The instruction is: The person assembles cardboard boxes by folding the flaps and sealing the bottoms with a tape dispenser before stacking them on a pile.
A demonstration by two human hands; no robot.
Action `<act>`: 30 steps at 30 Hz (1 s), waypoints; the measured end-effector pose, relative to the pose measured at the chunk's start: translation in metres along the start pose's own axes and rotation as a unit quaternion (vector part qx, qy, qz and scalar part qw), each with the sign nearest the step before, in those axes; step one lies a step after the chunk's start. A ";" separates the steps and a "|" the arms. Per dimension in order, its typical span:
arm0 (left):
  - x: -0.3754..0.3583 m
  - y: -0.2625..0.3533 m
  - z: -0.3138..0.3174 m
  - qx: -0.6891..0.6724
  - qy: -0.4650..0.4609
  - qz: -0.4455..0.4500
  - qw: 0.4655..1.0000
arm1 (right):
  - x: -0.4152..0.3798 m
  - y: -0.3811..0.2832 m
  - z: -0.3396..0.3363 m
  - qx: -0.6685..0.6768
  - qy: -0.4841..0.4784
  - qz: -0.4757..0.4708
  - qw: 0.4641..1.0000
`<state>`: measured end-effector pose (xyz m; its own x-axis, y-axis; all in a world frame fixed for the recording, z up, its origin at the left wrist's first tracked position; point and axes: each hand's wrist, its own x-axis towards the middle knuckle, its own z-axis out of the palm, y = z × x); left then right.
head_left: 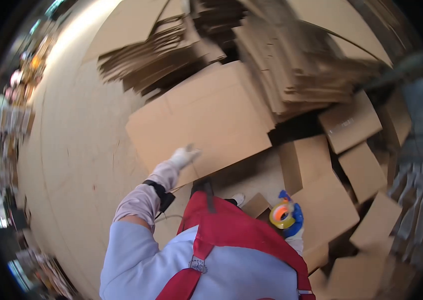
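Observation:
My left hand (185, 156), in a pale glove, is over the near left part of a large flat cardboard sheet (206, 115). Its fingers are apart and slightly blurred, and nothing shows in them; whether they touch the cardboard is hard to tell. On the right, my right hand (295, 225) is wrapped round a tape dispenser (282, 215) with a yellow tape roll, an orange core and blue parts. That dispenser is low beside my red apron, close to a brown carton (324, 207).
Bundles of folded cardboard (291, 65) are stacked at the far side, with another bundle (156, 55) further left. Several cartons (351, 122) lie piled on the right. Pale floor (76, 140) extends on the left, with stacked goods (14, 120) along its far edge.

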<state>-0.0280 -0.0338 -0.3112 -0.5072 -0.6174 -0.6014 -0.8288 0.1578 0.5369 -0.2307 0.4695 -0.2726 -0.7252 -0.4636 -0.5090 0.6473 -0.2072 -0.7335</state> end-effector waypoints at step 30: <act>-0.160 -0.135 0.076 -0.589 0.001 -0.213 0.780 | 0.150 0.098 0.111 -0.328 -0.088 0.303 0.891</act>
<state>0.1471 0.1024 -0.3319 -0.2441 -0.4219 -0.8732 -0.1288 -0.8783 0.4604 -0.2501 0.2839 -0.3715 -0.2038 -0.4589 -0.8648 0.5899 0.6474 -0.4825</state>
